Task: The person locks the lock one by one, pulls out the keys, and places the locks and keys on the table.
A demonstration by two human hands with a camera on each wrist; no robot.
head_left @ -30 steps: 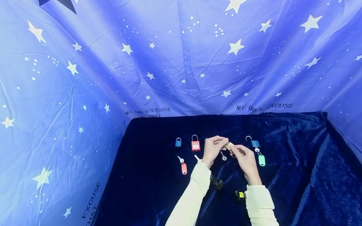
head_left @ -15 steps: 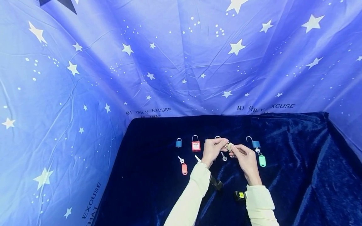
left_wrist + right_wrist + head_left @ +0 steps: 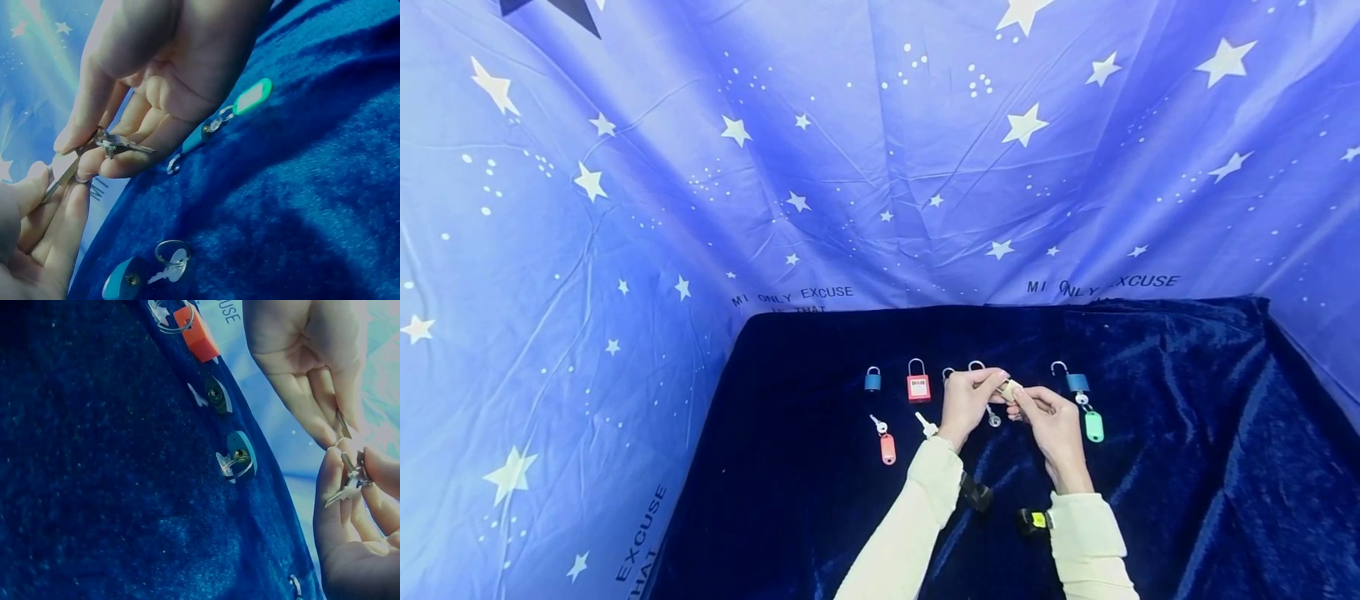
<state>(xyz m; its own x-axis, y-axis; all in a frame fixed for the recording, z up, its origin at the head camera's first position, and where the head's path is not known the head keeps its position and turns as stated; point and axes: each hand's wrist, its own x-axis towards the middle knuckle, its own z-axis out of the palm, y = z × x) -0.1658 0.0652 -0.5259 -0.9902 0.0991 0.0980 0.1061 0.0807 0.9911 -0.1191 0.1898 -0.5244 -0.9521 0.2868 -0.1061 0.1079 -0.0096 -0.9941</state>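
Note:
Both hands meet over the dark blue cloth around a small brass padlock (image 3: 1010,391). My left hand (image 3: 967,406) pinches it from the left at its shackle end, between thumb and fingers. From the other side my right hand (image 3: 1052,423) grips the body between thumb and curled fingers. In the left wrist view a bunch of keys (image 3: 119,146) sticks out by the right fingers; the right wrist view has these keys (image 3: 350,479) lying across the same fingers. Much of the padlock is covered by fingertips.
On the cloth stand a blue padlock (image 3: 872,381), a red padlock (image 3: 919,387) and two partly hidden ones behind the left hand. An open blue padlock (image 3: 1078,382) with a green tag (image 3: 1094,427) lies right. Nearer are a red-tagged key (image 3: 888,449) and loose keys (image 3: 926,424).
The brass padlock has turned a little between the fingers. My left hand has shifted slightly down and right, uncovering shackles behind it. The right hand keeps its grip almost in place.

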